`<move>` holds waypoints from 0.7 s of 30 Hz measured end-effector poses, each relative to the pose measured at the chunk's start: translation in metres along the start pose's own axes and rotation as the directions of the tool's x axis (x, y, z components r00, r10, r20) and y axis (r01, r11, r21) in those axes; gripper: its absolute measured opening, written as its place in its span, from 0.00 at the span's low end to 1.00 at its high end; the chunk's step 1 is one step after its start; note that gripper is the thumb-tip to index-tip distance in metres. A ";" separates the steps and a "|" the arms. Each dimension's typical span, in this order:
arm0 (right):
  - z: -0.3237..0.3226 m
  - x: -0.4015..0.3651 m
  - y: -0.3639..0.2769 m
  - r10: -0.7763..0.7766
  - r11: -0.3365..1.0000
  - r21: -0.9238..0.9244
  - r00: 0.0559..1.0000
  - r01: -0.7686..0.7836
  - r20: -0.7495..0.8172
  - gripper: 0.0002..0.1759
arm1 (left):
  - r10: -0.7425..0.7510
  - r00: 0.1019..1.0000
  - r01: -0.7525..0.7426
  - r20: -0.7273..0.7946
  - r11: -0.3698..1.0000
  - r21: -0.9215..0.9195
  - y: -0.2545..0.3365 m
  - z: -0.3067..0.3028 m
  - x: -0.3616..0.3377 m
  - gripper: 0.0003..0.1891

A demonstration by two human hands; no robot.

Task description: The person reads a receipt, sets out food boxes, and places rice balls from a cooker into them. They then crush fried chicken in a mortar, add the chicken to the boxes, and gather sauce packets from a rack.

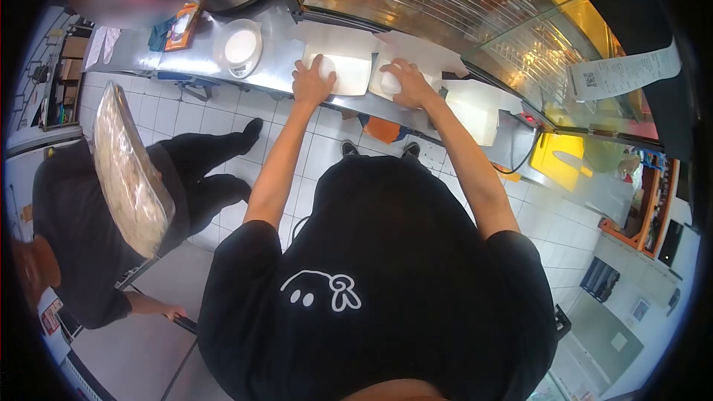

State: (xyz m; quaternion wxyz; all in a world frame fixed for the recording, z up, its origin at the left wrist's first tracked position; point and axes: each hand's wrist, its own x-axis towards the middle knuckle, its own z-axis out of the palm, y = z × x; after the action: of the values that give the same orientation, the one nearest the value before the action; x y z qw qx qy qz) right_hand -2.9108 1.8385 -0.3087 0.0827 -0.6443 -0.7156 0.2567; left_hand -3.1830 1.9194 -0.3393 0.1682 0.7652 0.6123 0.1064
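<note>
My left hand (311, 82) rests on a small white round object that lies in an open white takeaway box (349, 74) on the steel counter (278, 59). My right hand (407, 83) is curled over another white round object in a second white box (382, 87) just to the right. Both arms reach forward from my black shirt. The objects are mostly hidden under my fingers.
A heated glass display case (445, 0) with wire racks stands behind the boxes. A white scale (239, 48) sits on the counter to the left. More white boxes (475, 115) lie to the right. A person in black (89, 245) carries a wrapped tray (130, 171) at left. A receipt (624, 70) hangs at right.
</note>
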 end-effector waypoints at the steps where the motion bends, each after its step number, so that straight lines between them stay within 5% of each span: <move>1: 0.006 0.004 0.004 -0.141 0.985 -0.102 0.990 0.143 0.018 0.46 | 0.010 1.000 -0.010 -0.004 1.000 -0.002 0.001 0.000 0.000 0.35; 5: 0.020 0.012 0.009 -0.189 0.981 0.021 0.981 0.191 -0.051 0.43 | 0.008 1.000 -0.008 -0.014 1.000 -0.012 0.002 -0.002 -0.001 0.34; 7: 0.015 0.008 -0.004 0.167 0.969 0.200 0.981 -0.146 -0.094 0.40 | 0.012 1.000 -0.012 -0.006 1.000 -0.022 0.003 -0.003 -0.003 0.34; 11: 0.030 0.019 -0.016 0.304 0.944 0.162 0.948 -0.288 -0.089 0.40 | 0.025 0.999 -0.027 -0.043 0.999 -0.034 0.001 0.004 -0.001 0.34; 13: 0.035 0.020 -0.008 0.214 0.958 0.221 0.968 -0.182 -0.129 0.41 | 0.082 0.997 -0.083 -0.010 0.994 -0.074 -0.005 0.004 -0.003 0.34; 16: 0.022 -0.005 -0.005 0.244 0.954 0.195 0.968 -0.229 -0.061 0.40 | 0.119 0.993 -0.120 -0.015 0.987 -0.109 0.001 0.009 -0.012 0.31; 18: 0.017 -0.035 -0.005 0.222 0.959 0.208 0.965 -0.191 -0.138 0.39 | 0.261 0.926 -0.199 -0.273 0.952 0.234 0.013 -0.004 -0.019 0.31; 19: 0.016 -0.049 -0.005 0.169 0.968 0.217 0.967 -0.126 -0.192 0.37 | 0.272 0.924 -0.212 -0.269 0.950 0.230 0.027 -0.008 -0.019 0.31; 21: 0.003 -0.076 -0.006 0.052 0.980 0.201 0.959 0.006 -0.280 0.35 | 0.530 0.846 -0.508 -0.059 0.769 -0.389 0.063 -0.010 -0.030 0.30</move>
State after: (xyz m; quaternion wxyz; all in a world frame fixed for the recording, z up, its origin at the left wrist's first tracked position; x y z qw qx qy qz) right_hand -2.9056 1.7641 -0.2925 0.2455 -0.6711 -0.6595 0.2332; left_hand -3.1370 1.8792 -0.3049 0.2973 0.8577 0.3387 0.2477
